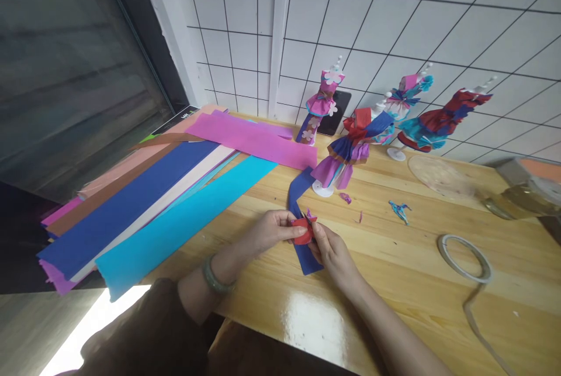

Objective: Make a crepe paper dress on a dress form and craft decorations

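Note:
Between both hands is a small folded piece of red crepe paper (302, 232) with a bit of purple sticking up at its top. My left hand (277, 226) pinches its left side, thumb on top. On the other side, my right hand (329, 247) grips the right edge with closed fingers. A dark blue paper strip (308, 260) runs on the table beneath the hands and up toward a mini dress form in a red, blue and purple paper dress (348, 148). Small purple scraps (345, 197) lie near that form's white base.
Long crepe strips in blue, turquoise (188, 218), pink (254, 141) and brown lie at left. More dressed forms (451, 118) and a phone (336, 111) stand by the tiled wall. A tape roll (465, 258), a turquoise scrap (400, 211) and a blurred clear container (521, 197) are at right.

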Motion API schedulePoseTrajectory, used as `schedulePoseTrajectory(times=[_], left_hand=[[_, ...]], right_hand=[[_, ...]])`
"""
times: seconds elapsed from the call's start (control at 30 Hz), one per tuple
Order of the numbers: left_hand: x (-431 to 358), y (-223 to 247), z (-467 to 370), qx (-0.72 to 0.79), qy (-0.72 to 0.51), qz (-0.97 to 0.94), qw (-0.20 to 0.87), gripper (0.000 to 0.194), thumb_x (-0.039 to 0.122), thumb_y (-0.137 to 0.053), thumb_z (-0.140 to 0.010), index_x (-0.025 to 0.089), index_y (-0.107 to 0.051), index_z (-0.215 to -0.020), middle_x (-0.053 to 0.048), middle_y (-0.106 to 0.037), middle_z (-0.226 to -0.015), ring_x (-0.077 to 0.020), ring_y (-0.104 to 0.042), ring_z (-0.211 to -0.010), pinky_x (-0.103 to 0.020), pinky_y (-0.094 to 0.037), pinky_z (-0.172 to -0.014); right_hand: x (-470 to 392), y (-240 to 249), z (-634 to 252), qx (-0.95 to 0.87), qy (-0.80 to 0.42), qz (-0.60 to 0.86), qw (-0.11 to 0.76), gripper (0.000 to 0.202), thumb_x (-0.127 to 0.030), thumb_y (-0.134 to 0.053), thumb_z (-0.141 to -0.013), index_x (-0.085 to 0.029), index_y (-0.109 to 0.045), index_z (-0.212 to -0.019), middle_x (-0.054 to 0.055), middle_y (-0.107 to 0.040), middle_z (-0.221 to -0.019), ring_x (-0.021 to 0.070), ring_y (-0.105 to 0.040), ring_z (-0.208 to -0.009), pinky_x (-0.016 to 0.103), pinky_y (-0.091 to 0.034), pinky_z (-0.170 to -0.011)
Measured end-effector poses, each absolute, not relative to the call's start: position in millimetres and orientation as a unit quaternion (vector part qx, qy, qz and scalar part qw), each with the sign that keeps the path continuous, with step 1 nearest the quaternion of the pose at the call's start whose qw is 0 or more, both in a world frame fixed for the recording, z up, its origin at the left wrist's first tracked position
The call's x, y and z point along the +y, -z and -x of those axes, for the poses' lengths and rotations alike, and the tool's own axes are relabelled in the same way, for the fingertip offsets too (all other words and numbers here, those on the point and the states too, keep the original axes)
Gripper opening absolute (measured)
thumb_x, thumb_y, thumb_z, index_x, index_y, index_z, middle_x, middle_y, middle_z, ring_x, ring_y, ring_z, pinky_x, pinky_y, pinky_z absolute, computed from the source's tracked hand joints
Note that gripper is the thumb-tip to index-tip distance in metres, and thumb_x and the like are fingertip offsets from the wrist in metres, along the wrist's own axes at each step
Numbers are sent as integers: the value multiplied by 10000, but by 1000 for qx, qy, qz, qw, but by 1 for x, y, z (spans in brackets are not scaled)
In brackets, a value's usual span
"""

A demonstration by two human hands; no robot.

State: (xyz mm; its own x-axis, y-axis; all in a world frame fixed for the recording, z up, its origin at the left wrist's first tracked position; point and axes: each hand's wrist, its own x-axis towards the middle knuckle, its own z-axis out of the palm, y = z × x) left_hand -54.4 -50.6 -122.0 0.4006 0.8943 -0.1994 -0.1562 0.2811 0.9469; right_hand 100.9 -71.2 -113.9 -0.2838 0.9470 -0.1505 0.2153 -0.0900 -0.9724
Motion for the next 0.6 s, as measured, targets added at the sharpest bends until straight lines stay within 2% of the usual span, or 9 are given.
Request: schedulePoseTrajectory(times=[0.23,0.47,0.6], left_hand=[[-50,112,57,405,-377,-458,695,319,375,-687,-637,111,-588,-786,-19,-596,-668,-88,-519,-579,-224,-385,-570],[-50,117,58,409,-377,-482,677,253,343,-654,-679,108,-569,-716,-10,-580,-624,-82,-509,-568,-211,-366,-552],[-49,119,55,402,-376,-470,690,266,352,-657,-673,110,-547,-676,-7,-579,-592,-80,-512,-547,-209,-370,-546]], right_hand=[[-70,113,-103,-594,-550,491,322,388,-517,-319,-865,-181,-445,-718,-43,-316,-558,87,-237,-462,223,-176,-408],[-71,116,-103,-598,-543,487,333,387,-495,-321,-874,-180,-448,-688,-50,-298,-537,84,-236,-454,219,-189,-407],[-71,116,-103,-595,-545,483,339,398,-489,-321,-877,-169,-482,-703,-38,-354,-545,83,-252,-454,221,-193,-410]])
